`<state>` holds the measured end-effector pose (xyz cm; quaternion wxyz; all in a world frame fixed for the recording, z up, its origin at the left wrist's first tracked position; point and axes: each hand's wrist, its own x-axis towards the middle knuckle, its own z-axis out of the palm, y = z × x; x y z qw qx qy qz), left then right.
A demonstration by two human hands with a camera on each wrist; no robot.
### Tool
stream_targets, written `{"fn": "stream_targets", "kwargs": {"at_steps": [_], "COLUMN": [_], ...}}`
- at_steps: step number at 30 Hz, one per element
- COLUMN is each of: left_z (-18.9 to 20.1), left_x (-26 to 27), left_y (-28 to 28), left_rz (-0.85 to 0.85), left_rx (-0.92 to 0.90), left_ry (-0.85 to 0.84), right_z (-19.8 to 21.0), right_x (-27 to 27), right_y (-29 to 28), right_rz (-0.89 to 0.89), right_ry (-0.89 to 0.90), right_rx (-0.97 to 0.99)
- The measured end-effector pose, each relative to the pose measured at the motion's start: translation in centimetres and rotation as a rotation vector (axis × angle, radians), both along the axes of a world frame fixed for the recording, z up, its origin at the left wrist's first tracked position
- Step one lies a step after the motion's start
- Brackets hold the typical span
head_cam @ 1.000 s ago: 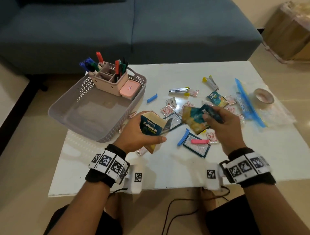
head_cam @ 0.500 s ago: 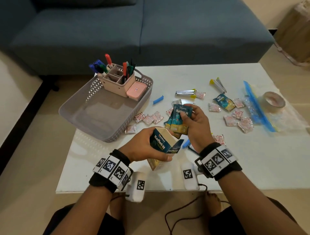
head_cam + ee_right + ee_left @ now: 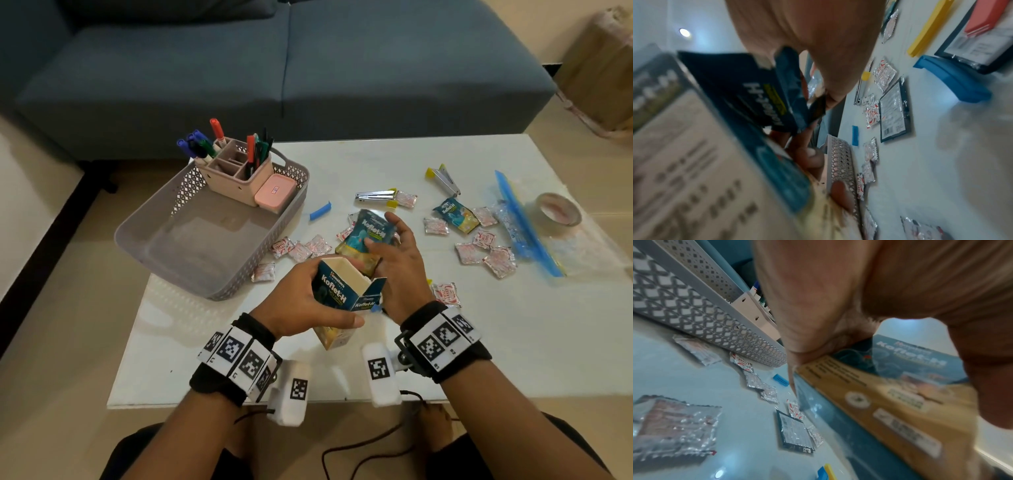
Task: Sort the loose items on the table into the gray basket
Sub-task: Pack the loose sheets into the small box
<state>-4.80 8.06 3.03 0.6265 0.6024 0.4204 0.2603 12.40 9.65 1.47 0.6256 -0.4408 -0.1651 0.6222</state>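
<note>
My left hand grips an open blue and yellow Koflet-H carton, top flap folded out, near the table's front edge. My right hand pinches blue and yellow Koflet-H sachets upright, their lower ends at the carton's open mouth. The left wrist view has the carton under my palm. The right wrist view is blurred, with the carton close up. The gray basket stands at the table's left, holding a pink pen organiser and a pink case.
Several small red-and-white foil packets lie by the basket and further right. One more sachet, metal clips, a blue clip, a zip bag and a tape roll lie on the white table. A blue sofa stands behind.
My right hand has carried the sachets from the table's middle leftward to the carton's open mouth. My left hand has kept hold of the carton and turned its opening up.
</note>
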Motion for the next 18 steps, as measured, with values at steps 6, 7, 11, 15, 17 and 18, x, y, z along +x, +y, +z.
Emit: {"fn": "stream_targets", "kwargs": {"at_steps": [6,7,11,15,17,18], "left_z": [-0.6,-0.6,-0.7,-0.6,-0.5,-0.5], "left_x": [-0.4,-0.5,-0.8,-0.3,-0.1,-0.2], "left_y": [0.1,0.0,-0.1,-0.7,-1.0,-1.0], "left_rz": [0.088,0.097,0.144,0.088,0.031,0.005], "left_rx": [0.086,0.100,0.122,0.129,0.145,0.155], "left_ry": [0.049,0.055,0.052,0.070,0.098,0.115], "right_z": [-0.3,-0.4,-0.3,-0.4,-0.6,-0.5], "right_x": [1.6,2.0,3.2,2.4,2.2,2.4], "right_y": [0.7,0.7,0.5,0.5,0.6,0.6], "right_rz": [0.119,0.172,0.305,0.284,0.247,0.227], "right_ry": [-0.365,-0.433,-0.470,-0.432,-0.408,-0.385], "right_rx": [-0.006,0.028,0.074,0.066,0.052,0.040]}}
